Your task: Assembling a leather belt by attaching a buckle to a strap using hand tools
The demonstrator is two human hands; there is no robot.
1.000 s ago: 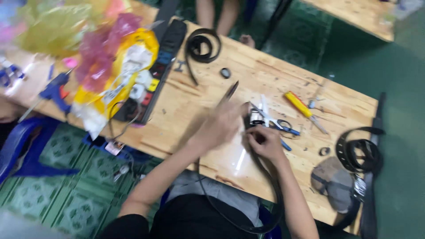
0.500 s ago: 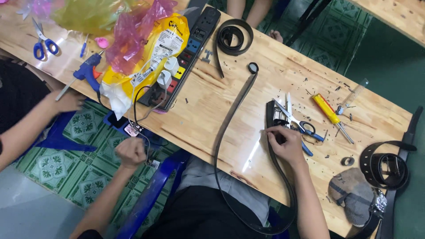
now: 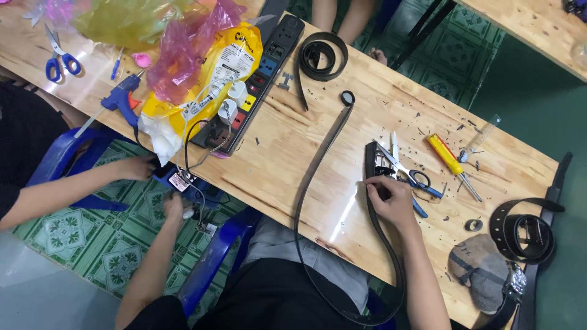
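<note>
My right hand (image 3: 391, 200) is shut on a long black belt (image 3: 318, 165), pinching it just below its buckle end (image 3: 373, 160) on the wooden table (image 3: 275, 165). The belt loops off the table's near edge, across my lap. Silver scissors with dark handles (image 3: 403, 168) lie against the buckle. My left hand (image 3: 174, 209) is down beside the table edge, at a small blue box (image 3: 174, 178) with white cables. Its fingers curl by a white plug; the grip is unclear. Another person's hand (image 3: 137, 168) touches the same box from the left.
A yellow screwdriver (image 3: 445, 156) lies right of the scissors. A black power strip (image 3: 263, 67), plastic bags (image 3: 202, 61), a blue glue gun (image 3: 122, 101) and blue scissors (image 3: 58, 61) are at the far left. Coiled belts (image 3: 321, 55) (image 3: 526, 229) and a grey cap (image 3: 483, 275) lie about. A blue chair (image 3: 214, 256) stands below.
My left hand has left the buckle on the table and dropped to the left, down to the blue box. My right hand stays on the belt. The view has swung left.
</note>
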